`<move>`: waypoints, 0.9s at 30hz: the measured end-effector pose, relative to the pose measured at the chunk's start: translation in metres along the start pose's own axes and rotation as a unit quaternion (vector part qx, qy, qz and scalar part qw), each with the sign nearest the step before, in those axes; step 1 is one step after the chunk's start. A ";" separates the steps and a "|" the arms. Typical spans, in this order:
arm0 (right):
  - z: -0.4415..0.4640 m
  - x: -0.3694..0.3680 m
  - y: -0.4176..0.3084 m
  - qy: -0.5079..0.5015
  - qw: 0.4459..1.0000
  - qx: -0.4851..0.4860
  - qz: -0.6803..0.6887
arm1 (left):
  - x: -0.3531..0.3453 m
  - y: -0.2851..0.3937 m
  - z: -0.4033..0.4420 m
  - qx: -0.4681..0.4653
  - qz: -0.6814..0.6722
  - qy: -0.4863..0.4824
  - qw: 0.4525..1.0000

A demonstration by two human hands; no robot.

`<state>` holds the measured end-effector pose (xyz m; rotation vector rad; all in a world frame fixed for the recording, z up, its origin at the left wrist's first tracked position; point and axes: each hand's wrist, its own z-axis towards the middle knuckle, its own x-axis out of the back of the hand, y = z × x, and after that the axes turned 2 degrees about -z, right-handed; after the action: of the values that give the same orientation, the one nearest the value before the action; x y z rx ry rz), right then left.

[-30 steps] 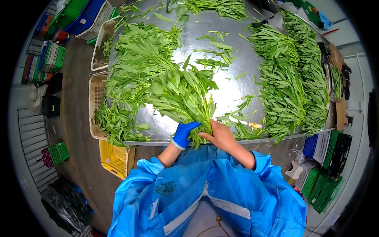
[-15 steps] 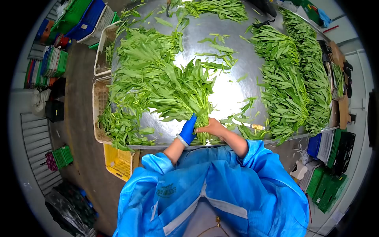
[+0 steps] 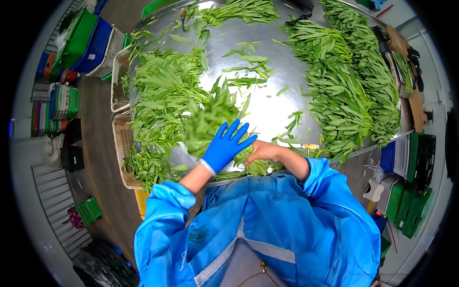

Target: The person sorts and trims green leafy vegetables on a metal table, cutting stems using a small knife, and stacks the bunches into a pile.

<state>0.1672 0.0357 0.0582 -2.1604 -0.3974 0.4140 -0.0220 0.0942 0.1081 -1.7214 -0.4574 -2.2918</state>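
My left hand (image 3: 225, 147), in a blue glove, is spread with its fingers apart over a bunch of leafy greens (image 3: 210, 117). Bare and curled round the stem end of that bunch is my right hand (image 3: 267, 152), near the front edge of the metal table (image 3: 282, 107). The bunch's leaves point up and left and are partly blurred. Just right of my right hand lies a knife (image 3: 306, 146) with a yellowish handle. A loose pile of greens (image 3: 162, 91) covers the table's left part.
Long rows of greens (image 3: 339, 91) lie on the right of the table, and another bunch (image 3: 244, 10) at the far edge. White crates (image 3: 125, 148) stand against the left side. Stacked crates (image 3: 404, 203) are at the lower right.
My left hand has let go of the stems and opened out over the bunch. My right hand still holds the stem end. The camera view has shifted slightly.
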 end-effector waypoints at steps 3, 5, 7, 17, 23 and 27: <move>0.002 0.011 0.005 -0.082 0.993 -0.001 -0.085 | -0.048 -0.008 -0.010 -0.021 -0.093 -0.077 0.992; -0.008 0.026 -0.019 -0.112 0.986 -0.032 -0.123 | -0.044 -0.018 -0.010 0.011 -0.183 -0.110 0.977; -0.022 0.046 -0.027 0.007 0.999 0.033 0.021 | -0.043 -0.041 -0.016 0.118 -0.207 -0.063 0.969; 0.015 -0.012 0.104 0.173 0.821 0.148 -0.523 | -0.008 -0.081 -0.020 0.280 -0.402 0.093 0.867; 0.031 -0.016 0.103 0.208 0.797 0.168 -0.542 | 0.017 -0.066 -0.013 0.258 -0.411 0.046 0.873; -0.009 -0.006 0.025 0.191 0.863 0.161 -0.439 | 0.043 -0.062 -0.014 0.189 -0.347 -0.131 0.909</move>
<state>0.1689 0.0129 0.0435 -1.4734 -0.9392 -0.4334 -0.0693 0.1457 0.1395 -1.8489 -1.6830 -2.1354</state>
